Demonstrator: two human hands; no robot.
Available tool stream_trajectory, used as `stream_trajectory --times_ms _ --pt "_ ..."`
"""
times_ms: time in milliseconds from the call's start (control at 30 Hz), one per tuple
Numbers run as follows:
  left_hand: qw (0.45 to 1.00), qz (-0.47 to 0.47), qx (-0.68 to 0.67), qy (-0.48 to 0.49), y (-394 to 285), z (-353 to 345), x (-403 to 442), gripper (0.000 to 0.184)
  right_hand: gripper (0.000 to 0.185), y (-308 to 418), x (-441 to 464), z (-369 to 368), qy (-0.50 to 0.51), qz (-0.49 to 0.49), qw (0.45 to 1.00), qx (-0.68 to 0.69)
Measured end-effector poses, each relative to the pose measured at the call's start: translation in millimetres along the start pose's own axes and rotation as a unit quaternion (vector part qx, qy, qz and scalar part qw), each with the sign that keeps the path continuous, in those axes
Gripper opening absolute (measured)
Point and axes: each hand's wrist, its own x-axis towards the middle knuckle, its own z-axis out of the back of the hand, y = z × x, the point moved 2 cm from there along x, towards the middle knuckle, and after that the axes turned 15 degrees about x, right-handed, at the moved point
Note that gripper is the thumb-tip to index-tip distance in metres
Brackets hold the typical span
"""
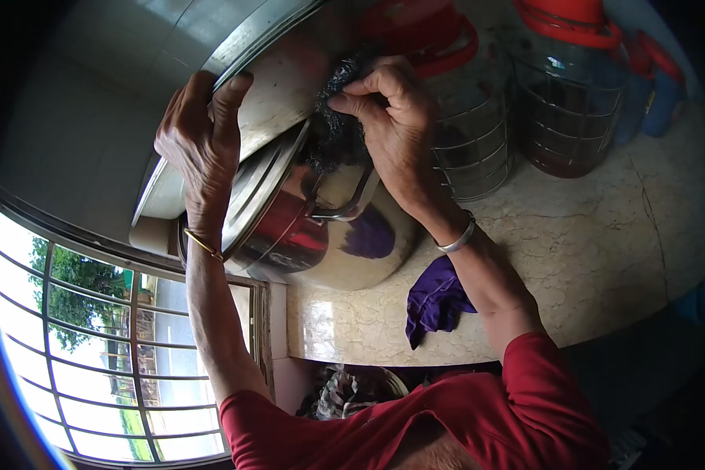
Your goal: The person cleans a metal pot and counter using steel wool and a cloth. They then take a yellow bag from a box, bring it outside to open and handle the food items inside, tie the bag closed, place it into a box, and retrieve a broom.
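Observation:
My left hand (200, 141) is closed around the rim of a wide metal basin (282, 86), its thumb on the near side. The basin is tilted above a shiny stainless steel pot (368, 254), which has a loop handle (348, 205) and a metal rim or lid on top. My right hand (395, 117) pinches a dark, crinkled mesh scourer (338, 90) between thumb and fingers, against or close to the basin's surface. Part of the mesh hangs in shadow, so I cannot tell where it ends. A purple cloth (437, 301) lies crumpled on the counter near my right forearm.
Large jars with red lids stand in wire frames at the back; one jar (568, 110) holds dark liquid. Blue bottles (662, 98) stand beyond it. The marbled counter (587, 235) has a crack at right. A barred window (110, 337) is at lower left, beside the tiled wall (94, 110).

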Motion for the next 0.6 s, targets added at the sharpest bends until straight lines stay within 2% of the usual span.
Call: stream_trajectory --times_ms 100,200,300,333,433,500,567,600 --pt "1.000 0.003 0.002 0.019 0 4 -13 0.049 0.019 -8 -21 16 0.049 -0.083 0.990 -0.100" --pt "1.000 -0.017 0.009 -0.003 4 4 -5 0.051 0.022 -9 -11 22 -0.008 -0.058 0.998 0.026" --pt "1.000 -0.023 0.018 0.005 5 5 -3 0.052 0.022 15 14 3 -0.056 -0.028 0.997 0.054" --pt "1.000 -0.019 0.017 0.006 5 5 -4 0.052 0.020 12 17 -3 -0.004 -0.006 1.000 -0.012" --pt "1.000 -0.009 0.012 0.005 5 4 -4 0.052 0.016 -6 21 -10 -0.023 -0.014 0.998 0.064" --pt "0.999 -0.027 -0.005 -0.019 5 3 -5 0.053 0.012 -10 25 -7 -0.012 0.007 0.999 0.031" --pt "0.999 -0.033 0.009 -0.027 8 0 -5 0.052 0.059 -24 38 2 0.028 -0.177 0.983 0.041" --pt "0.999 -0.040 0.014 -0.030 8 0 -6 0.052 0.059 -23 41 5 0.031 -0.178 0.983 0.039"
